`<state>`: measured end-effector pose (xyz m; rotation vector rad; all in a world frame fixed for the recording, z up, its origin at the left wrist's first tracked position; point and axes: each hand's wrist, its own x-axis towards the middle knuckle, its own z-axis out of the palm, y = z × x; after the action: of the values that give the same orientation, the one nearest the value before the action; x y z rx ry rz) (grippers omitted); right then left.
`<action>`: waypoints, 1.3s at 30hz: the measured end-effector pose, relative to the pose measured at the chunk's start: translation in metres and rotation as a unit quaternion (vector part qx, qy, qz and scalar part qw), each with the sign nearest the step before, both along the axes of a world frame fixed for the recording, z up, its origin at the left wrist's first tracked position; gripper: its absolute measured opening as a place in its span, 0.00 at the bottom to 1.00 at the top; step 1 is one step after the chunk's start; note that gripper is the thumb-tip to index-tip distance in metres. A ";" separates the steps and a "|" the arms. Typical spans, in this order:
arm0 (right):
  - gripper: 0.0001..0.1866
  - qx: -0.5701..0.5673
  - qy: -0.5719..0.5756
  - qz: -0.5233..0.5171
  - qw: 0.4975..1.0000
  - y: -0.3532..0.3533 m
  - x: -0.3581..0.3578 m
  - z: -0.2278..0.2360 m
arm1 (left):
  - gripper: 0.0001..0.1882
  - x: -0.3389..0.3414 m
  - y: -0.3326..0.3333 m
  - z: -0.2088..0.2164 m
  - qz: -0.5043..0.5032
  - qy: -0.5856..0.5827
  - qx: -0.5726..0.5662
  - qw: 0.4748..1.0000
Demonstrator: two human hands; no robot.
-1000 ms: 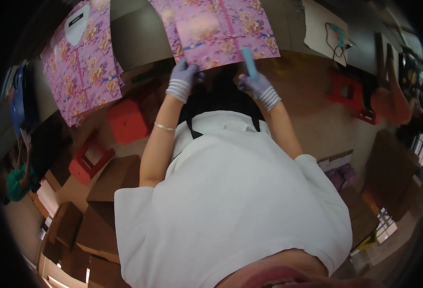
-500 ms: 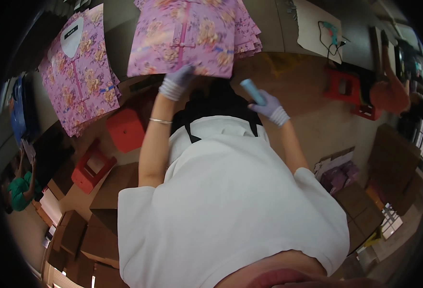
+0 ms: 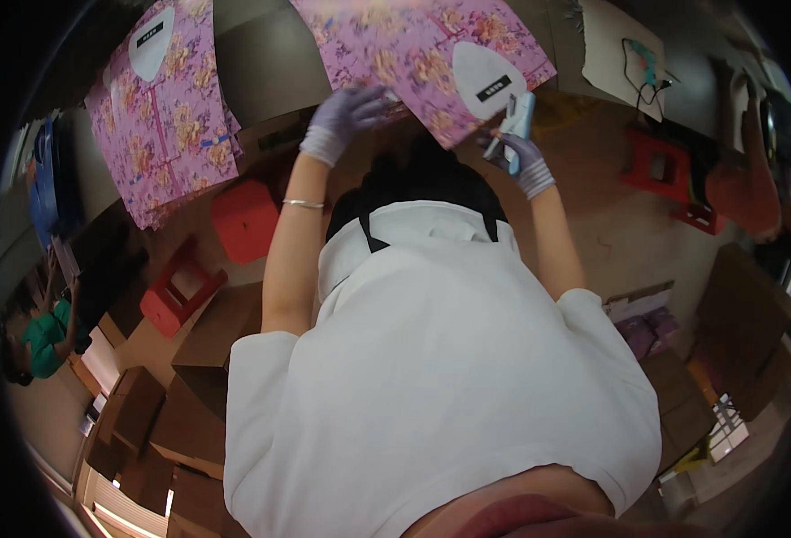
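A folded pink floral garment [image 3: 395, 58] lies aslant on the table, one corner past the near edge. Its neck opening, with a white insert [image 3: 481, 76] and a dark label, faces my right hand. My right hand [image 3: 517, 154], in a pale purple glove, is closed round a light blue stapler-like tool [image 3: 518, 125] held upright beside that neck opening. My left hand [image 3: 346, 118], gloved too, is by the garment's near left edge with its fingers stretched out; whether the fingertips touch the cloth I cannot tell. More folded floral garments [image 3: 167, 117] lie in a stack at the left.
A pale board [image 3: 606, 49] with a corded teal tool [image 3: 642, 61] lies on the right of the table [image 3: 274, 54]. Red stools [image 3: 245, 221] stand below on both sides. Cardboard boxes [image 3: 185, 421] fill the lower left. One person in green [image 3: 47, 345] sits far left, another [image 3: 741, 188] right.
The garment has turned, so its neck opening now points toward my right hand. My right hand has raised the blue tool beside it. My left hand's fingers have moved away from the front hem.
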<state>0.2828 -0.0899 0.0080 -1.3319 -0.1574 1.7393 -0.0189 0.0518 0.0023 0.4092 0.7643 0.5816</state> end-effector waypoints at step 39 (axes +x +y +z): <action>0.17 -0.044 -0.302 0.275 0.912 0.003 -0.083 0.031 | 0.09 0.070 -0.041 0.027 -0.160 0.242 0.080 0.954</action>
<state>0.2001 -0.0873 0.0389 -2.0020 -0.8851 1.7186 0.0513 0.0110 0.0289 0.8280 1.0954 0.2358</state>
